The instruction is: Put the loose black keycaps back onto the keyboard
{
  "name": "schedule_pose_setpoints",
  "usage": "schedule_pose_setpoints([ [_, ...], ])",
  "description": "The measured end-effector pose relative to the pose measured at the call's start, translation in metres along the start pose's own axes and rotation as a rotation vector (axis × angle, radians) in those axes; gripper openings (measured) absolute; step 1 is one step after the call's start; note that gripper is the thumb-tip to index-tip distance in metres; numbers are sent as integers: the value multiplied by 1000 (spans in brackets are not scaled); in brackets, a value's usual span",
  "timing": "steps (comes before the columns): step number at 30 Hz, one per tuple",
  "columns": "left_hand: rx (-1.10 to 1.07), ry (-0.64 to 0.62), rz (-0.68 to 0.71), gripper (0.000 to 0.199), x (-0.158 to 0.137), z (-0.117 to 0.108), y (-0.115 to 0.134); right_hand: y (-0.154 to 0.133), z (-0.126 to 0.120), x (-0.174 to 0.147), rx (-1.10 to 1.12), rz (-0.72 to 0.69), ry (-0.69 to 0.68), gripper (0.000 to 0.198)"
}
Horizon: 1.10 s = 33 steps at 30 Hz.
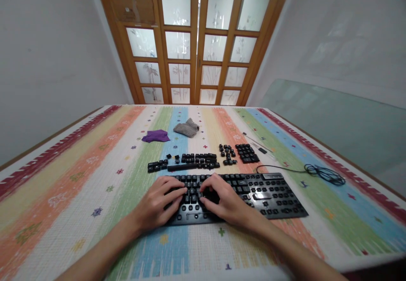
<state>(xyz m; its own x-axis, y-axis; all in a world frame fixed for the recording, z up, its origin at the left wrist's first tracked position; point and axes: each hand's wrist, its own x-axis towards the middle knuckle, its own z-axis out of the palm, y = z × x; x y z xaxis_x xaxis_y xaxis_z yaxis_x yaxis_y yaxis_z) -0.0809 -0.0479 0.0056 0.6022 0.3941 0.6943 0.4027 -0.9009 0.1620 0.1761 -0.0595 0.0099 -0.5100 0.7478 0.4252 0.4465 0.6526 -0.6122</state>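
A black keyboard [272, 203] lies flat on the tablecloth in front of me. Keycaps cover much of its upper left and middle, while bare switch sockets show on its right side and bottom row. My left hand [165, 200] rests over the keyboard's left end, fingers stretched and apart, tips touching the keys. Over the middle, my right hand [223, 198] has its thumb and index finger curled in a pinch around a keycap in the lower rows; the fingers partly hide it. Loose keycaps [198, 159], among them a long space bar [182, 167], lie just behind the keyboard.
Number-pad keycaps [246, 153] and a smaller keycap group [227, 154] sit behind the keyboard's right half. Farther back are a purple cloth [156, 136] and a grey cloth [187, 128]. Thin sticks [258, 143] and a coiled cable [325, 174] lie to the right.
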Motion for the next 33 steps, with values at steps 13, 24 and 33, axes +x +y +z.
schedule_pose_setpoints([
  [13,-90,-111,30,29,29,19,13,6,13,-10,-83,-136,52,20],
  [24,-26,0,15,28,17,18,18,3,13,-11,-66,-89,85,20],
  [33,58,-22,65,25,16,15,20,3,12,-10,-58,-59,58,17],
])
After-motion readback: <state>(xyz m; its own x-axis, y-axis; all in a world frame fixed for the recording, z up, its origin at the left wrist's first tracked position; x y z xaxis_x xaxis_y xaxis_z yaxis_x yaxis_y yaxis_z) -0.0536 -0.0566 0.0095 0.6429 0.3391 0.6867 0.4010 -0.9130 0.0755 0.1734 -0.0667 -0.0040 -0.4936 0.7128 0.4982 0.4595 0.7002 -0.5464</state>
